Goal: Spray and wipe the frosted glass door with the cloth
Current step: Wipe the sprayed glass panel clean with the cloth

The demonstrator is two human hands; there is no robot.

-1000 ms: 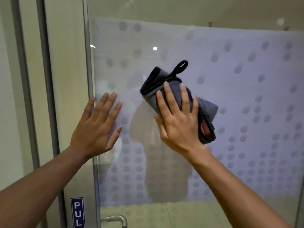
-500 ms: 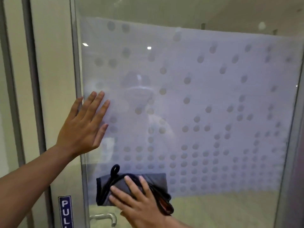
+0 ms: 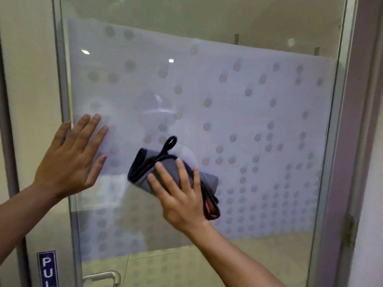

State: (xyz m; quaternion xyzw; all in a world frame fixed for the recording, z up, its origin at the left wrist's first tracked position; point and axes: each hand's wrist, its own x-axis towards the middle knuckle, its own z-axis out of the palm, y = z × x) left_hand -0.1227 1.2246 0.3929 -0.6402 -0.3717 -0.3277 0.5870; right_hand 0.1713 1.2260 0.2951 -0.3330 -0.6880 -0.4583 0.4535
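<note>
The frosted glass door [image 3: 259,112] fills the view, its white film dotted with clear circles. A folded grey cloth [image 3: 165,172] with a black edge and a hanging loop lies flat against the glass at mid height. My right hand [image 3: 180,195] presses on the cloth with fingers spread over it. My left hand [image 3: 72,160] rests flat on the glass near the door's left edge, fingers apart and holding nothing. No spray bottle is in view.
A metal handle [image 3: 103,277] and a blue "PULL" sign [image 3: 47,268] sit at the lower left. The door's left frame [image 3: 62,79] and right frame [image 3: 342,141] with a hinge [image 3: 350,230] bound the pane.
My right hand with the cloth swept from the upper middle down to the bottom of the film, then back up to mid height. The left hand stayed flat on the glass.
</note>
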